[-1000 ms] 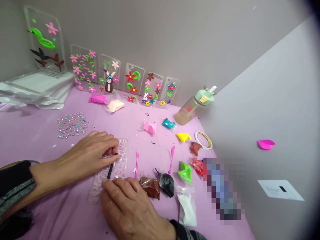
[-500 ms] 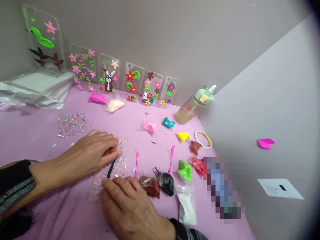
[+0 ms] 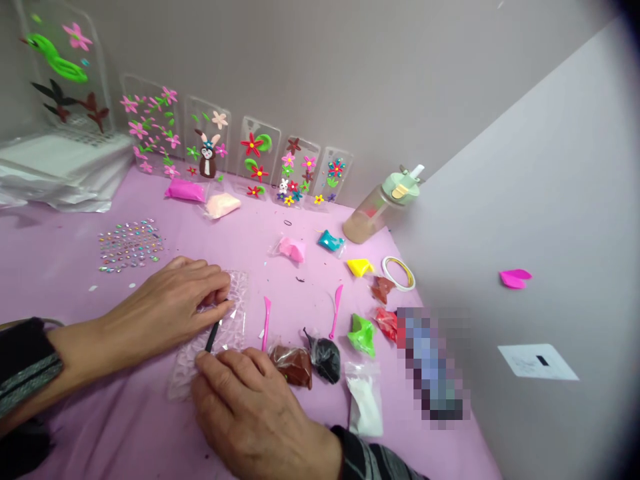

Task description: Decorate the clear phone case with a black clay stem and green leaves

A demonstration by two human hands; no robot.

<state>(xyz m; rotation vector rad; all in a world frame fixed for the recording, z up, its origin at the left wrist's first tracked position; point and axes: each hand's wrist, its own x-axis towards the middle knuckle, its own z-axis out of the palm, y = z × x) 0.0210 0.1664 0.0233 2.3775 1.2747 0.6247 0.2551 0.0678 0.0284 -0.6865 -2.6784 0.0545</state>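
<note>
A thin black clay strip (image 3: 213,336) lies at a slant over a clear, patterned plastic sheet (image 3: 239,297). My left hand (image 3: 193,293) has its fingers curled, with the thumb at the strip's upper end. At the lower end, my right hand (image 3: 250,400) is bent over the sheet, its fingertips closed on the strip; what lies under the palm is hidden. A pink modelling tool (image 3: 267,323) rests just right of the sheet. Beside my right hand are a bag of brown clay (image 3: 293,365) and a bag of black clay (image 3: 326,360).
Decorated clear phone cases (image 3: 207,143) lean along the back wall. Rhinestones (image 3: 131,247) lie on the left. Several clay packets, including green (image 3: 361,335) and white (image 3: 365,403), a second pink tool (image 3: 337,310), a tape roll (image 3: 399,273) and a bottle (image 3: 377,210) occupy the right.
The whole view has shifted slightly, so things appear further left. Both hands keep nearly the same pose at the strip's two ends.
</note>
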